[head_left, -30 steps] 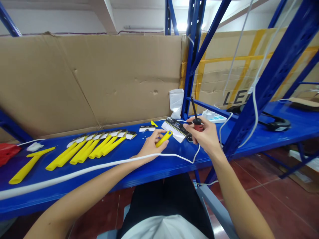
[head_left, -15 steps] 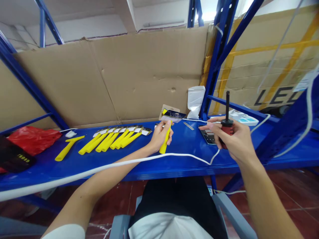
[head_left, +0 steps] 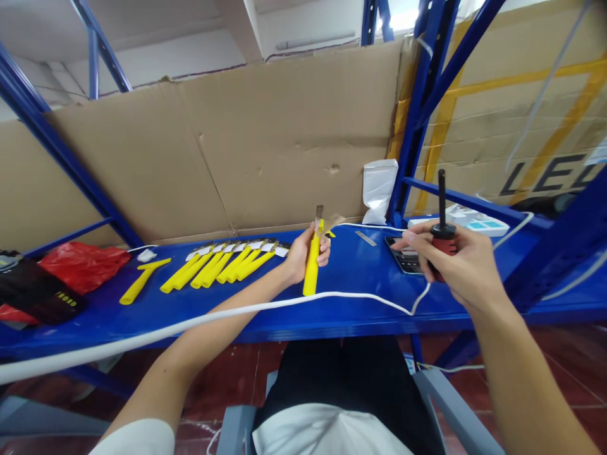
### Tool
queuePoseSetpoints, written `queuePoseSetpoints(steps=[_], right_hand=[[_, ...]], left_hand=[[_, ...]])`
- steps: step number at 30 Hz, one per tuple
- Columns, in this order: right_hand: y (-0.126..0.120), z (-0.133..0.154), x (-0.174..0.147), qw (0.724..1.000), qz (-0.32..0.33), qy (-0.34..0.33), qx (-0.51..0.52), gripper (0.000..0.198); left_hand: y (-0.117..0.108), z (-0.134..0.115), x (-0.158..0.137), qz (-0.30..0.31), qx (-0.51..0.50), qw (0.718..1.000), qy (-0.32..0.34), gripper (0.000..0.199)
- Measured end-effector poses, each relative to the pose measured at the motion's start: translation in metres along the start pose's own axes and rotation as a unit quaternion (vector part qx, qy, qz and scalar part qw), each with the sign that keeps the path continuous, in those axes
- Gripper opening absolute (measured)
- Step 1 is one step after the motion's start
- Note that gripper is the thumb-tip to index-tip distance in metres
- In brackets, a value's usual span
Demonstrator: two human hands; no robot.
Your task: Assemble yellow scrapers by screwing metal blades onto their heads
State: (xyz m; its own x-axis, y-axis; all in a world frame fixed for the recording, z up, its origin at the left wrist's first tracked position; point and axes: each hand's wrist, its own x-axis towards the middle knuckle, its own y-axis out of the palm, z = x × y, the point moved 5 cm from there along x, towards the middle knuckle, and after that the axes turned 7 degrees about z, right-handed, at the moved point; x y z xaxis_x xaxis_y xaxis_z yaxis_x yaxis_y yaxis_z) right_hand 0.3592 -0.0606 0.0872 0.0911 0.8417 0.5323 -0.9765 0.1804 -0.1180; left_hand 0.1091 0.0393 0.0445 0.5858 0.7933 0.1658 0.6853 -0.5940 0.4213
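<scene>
My left hand [head_left: 298,258] is closed around a yellow tube-shaped handle [head_left: 312,268], held upright above the blue shelf. A cardboard package card [head_left: 336,221] shows at its top end, seen almost edge-on. In my right hand [head_left: 469,262] is a soldering iron [head_left: 443,242] with a red and black grip, its dark shaft pointing up, apart from the yellow handle. My fingers partly hide the iron's grip. Left of my left hand, several yellow handles [head_left: 205,273] with cards lie in a slanted row. A yellow T-shaped piece [head_left: 138,285] lies farther left.
A white cable [head_left: 213,318] crosses in front of the blue shelf [head_left: 279,325]. Below my right hand lies a phone [head_left: 403,256], with a small metal strip [head_left: 365,238] left of it. A white power strip [head_left: 484,224], red bag [head_left: 85,265] and black pouch [head_left: 35,294] stand around.
My left hand has turned the yellow handle, so its card, facing me before, now shows nearly edge-on. My right hand keeps the soldering iron upright. The whole view has shifted slightly.
</scene>
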Motion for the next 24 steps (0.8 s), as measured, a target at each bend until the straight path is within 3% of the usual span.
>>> queuePoseSetpoints(steps=[2, 4, 9, 18, 21, 24], right_hand=[[-0.001, 0.000, 0.000, 1.000, -0.005, 0.005, 0.002, 0.040], [-0.002, 0.000, -0.001, 1.000, -0.008, 0.009, -0.001, 0.039], [-0.007, -0.001, -0.001, 1.000, -0.026, 0.004, -0.014, 0.041], [-0.005, -0.006, 0.003, 0.999, -0.040, 0.023, -0.002, 0.046], [-0.001, -0.008, 0.004, 0.999, -0.037, 0.036, -0.002, 0.048], [0.001, -0.010, 0.005, 0.999, -0.031, 0.036, -0.013, 0.047]], left_hand=[[-0.005, -0.011, 0.000, 0.005, -0.042, 0.999, -0.022, 0.050], [-0.018, -0.024, -0.002, -0.031, -0.058, 0.996, -0.064, 0.045], [-0.074, -0.073, -0.023, -0.128, -0.047, 0.987, -0.086, 0.028], [-0.207, -0.176, -0.149, -0.376, 0.001, 0.923, -0.082, 0.025], [-0.238, -0.194, -0.190, -0.438, 0.020, 0.896, -0.073, 0.035], [-0.261, -0.195, -0.221, -0.472, 0.035, 0.878, -0.073, 0.038]])
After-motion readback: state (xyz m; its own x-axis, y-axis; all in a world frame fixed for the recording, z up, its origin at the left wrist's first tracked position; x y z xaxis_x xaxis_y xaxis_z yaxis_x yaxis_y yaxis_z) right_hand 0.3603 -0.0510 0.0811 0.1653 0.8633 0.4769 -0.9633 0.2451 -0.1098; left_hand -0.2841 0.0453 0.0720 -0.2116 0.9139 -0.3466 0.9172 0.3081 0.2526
